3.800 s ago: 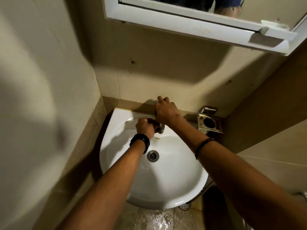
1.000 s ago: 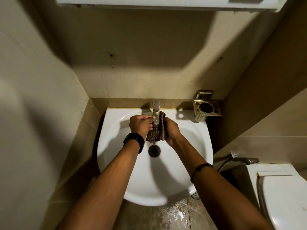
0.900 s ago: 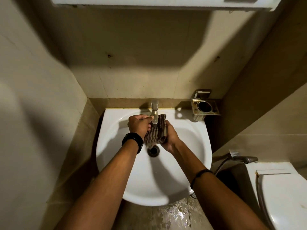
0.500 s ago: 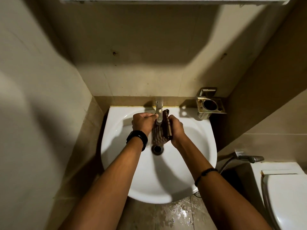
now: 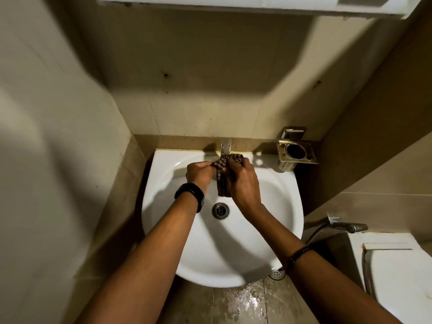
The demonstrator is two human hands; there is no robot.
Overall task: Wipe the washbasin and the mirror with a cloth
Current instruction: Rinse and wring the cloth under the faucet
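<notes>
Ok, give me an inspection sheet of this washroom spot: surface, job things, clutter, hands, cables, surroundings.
Surface: white washbasin, bowl bare, drain open.
Job's things: striped cloth bunched under the tap; only the mirror frame's lower edge shows.
Clutter: empty metal holder on the wall beside the basin.
Hands: left hand and right hand both grip the cloth.
Cables: nothing seen; a spray hose hangs at right.
Surroundings: tiled walls, wet floor, toilet at right.

A small tiled bathroom

A white washbasin (image 5: pixel 222 242) with a tap (image 5: pixel 225 146) sits in a beige-tiled corner, a toilet (image 5: pixel 397 272) and hand sprayer (image 5: pixel 348 226) beside it, a metal tumbler holder (image 5: pixel 297 152) on the wall, wet floor (image 5: pixel 243 305) below.
</notes>
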